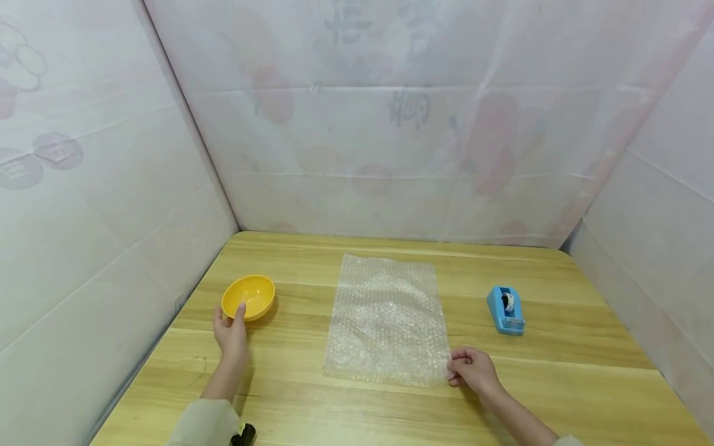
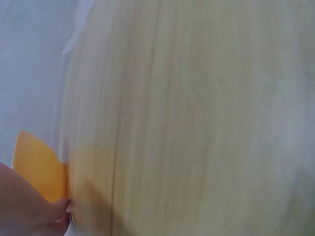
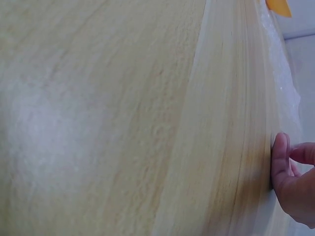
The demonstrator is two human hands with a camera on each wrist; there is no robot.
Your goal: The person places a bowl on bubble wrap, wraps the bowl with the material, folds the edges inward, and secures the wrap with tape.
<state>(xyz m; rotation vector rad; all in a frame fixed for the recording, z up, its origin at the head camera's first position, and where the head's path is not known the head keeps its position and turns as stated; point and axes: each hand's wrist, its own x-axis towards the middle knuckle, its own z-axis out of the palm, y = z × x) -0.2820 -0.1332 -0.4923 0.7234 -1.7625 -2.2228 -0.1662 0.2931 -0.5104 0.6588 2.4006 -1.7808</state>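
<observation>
A yellow bowl (image 1: 258, 294) stands upright at the left of the table. My left hand (image 1: 231, 334) holds its near rim, the thumb over the inside and the fingers at the outer wall. In the left wrist view the same bowl (image 2: 37, 164) shows from the side, low on the table top. A sheet of clear bubble wrap (image 1: 387, 319) lies flat in the middle. Its lower right corner is between the thumb and curled fingers of my right hand (image 1: 473, 370). Seen from the right wrist, this hand (image 3: 290, 177) rests low against the table at the sheet's edge.
A blue tape dispenser (image 1: 506, 313) with a small roll sits on the right, beyond my right hand. The wooden table (image 1: 312, 415) is enclosed by pale printed cloth walls (image 1: 357, 142) at the back and both sides. A black device (image 1: 243, 435) shows by my left sleeve.
</observation>
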